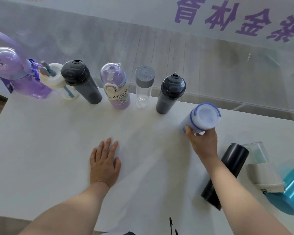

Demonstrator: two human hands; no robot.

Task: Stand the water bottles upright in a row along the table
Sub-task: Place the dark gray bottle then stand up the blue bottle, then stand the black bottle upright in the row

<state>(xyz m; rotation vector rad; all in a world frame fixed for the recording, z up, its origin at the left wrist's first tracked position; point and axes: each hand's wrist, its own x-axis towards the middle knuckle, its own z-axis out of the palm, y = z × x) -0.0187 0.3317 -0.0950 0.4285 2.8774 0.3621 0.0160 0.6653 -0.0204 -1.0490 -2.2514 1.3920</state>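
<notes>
Six bottles stand upright in a row along the far edge of the white desk (pixel 58 141): a purple jug (pixel 24 78), a white straw bottle (pixel 58 80), a dark grey bottle (pixel 81 82), a lilac cartoon bottle (pixel 115 87), a clear bottle with a grey cap (pixel 143 85) and another dark bottle (pixel 170 94). The right hand (pixel 202 143) has its fingers closed around a white bottle with blue trim (pixel 202 117), at the row's right end. The left hand (pixel 103 163) lies flat and open on the desk, holding nothing. Near the right edge lie a black tumbler (pixel 227 173) and a teal bottle (pixel 285 192).
</notes>
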